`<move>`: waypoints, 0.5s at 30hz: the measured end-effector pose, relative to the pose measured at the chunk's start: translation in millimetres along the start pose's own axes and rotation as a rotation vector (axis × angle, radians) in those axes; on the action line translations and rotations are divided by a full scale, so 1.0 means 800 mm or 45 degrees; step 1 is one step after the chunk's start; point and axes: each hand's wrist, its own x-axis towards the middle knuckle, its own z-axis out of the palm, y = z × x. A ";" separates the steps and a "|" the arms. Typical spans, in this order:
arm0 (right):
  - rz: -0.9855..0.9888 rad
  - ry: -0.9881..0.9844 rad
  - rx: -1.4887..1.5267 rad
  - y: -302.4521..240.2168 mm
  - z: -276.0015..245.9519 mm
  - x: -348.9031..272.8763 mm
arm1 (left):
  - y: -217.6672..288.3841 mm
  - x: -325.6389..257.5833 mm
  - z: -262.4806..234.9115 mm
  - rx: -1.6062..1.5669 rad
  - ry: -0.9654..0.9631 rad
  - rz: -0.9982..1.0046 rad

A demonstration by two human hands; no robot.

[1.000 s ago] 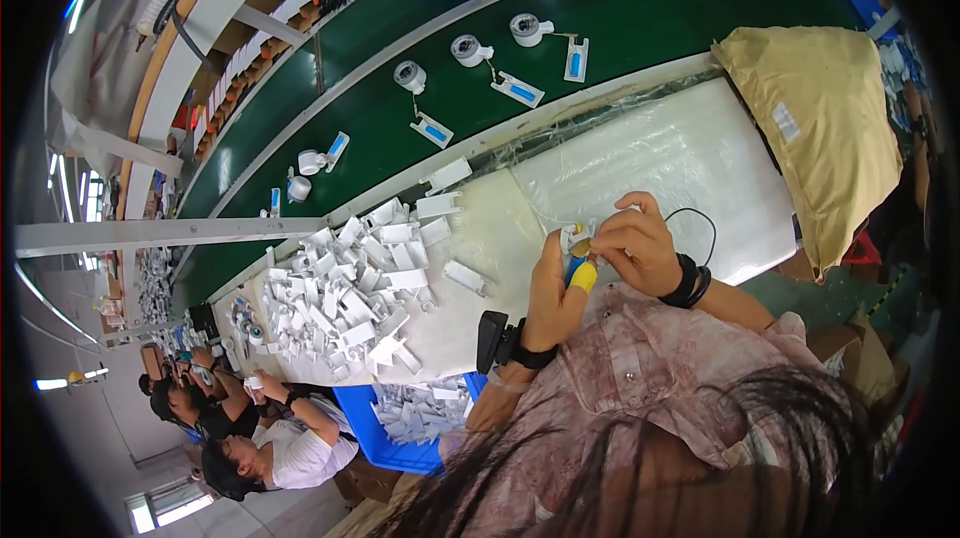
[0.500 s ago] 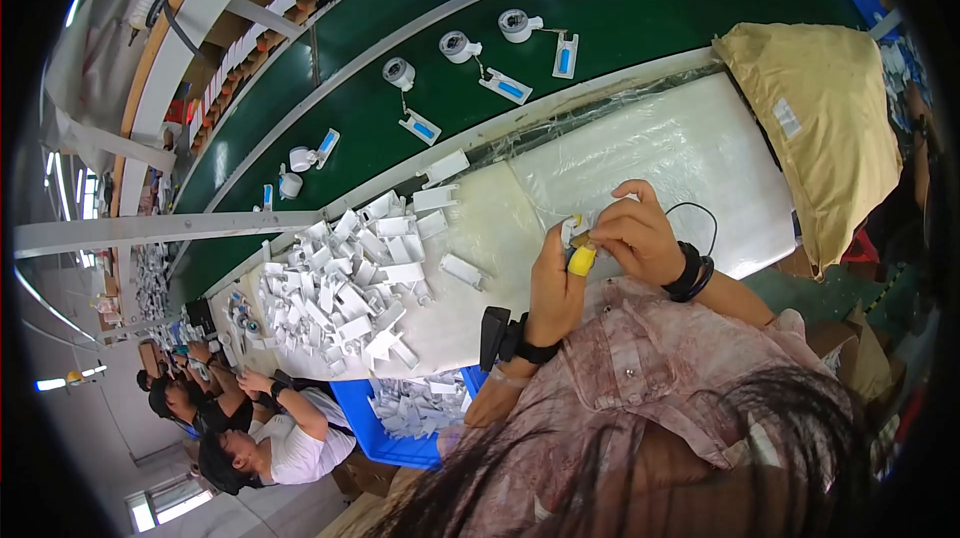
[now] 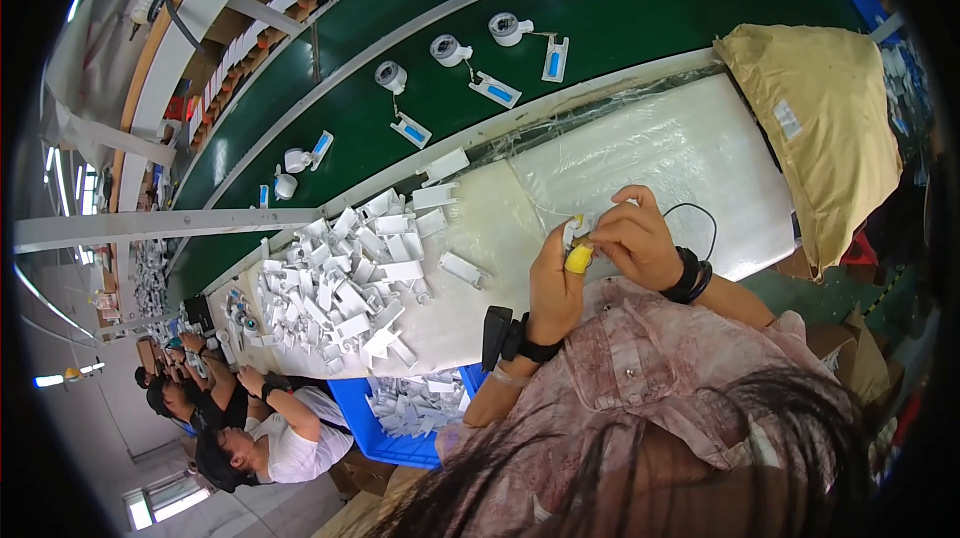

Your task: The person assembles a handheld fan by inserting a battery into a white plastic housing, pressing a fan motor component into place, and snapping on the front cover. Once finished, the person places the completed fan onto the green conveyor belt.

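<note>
In front of my chest, my left hand (image 3: pixel 555 288) is closed around a small white plastic part (image 3: pixel 574 230). A bright yellow covering (image 3: pixel 579 258) shows at that hand, seemingly wrapped on a digit. My right hand (image 3: pixel 638 246) meets it from the right, thumb and forefinger pinched together at the same part, its other fingers bent. The part's far side and what exactly lies between the right fingertips are hidden. Left of my hands, a heap of white plastic housings (image 3: pixel 345 288) covers the worktable, and one loose housing (image 3: pixel 461 270) lies apart from it.
Beyond the worktable (image 3: pixel 660 148) runs a green conveyor (image 3: pixel 640 13) carrying round white units wired to blue-marked plates (image 3: pixel 495 90). A blue bin (image 3: pixel 400 450) of white parts stands at the near edge. Brown paper (image 3: pixel 830 128) drapes the right end. Co-workers (image 3: pixel 290 433) sit at left.
The units on the conveyor have shifted slightly to the left. My hands stay together at the white part with barely any motion.
</note>
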 end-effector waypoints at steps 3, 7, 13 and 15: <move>0.011 0.020 -0.008 -0.005 0.004 -0.002 | 0.000 -0.002 0.000 0.006 0.037 0.034; 0.032 0.037 -0.034 -0.011 0.010 0.000 | 0.010 0.001 -0.009 0.128 0.017 0.045; 0.115 0.044 0.046 -0.002 0.023 0.008 | -0.010 0.011 -0.020 -0.128 -0.041 -0.207; 0.126 0.012 0.060 0.016 0.026 0.014 | -0.016 0.027 -0.031 -0.029 -0.106 0.056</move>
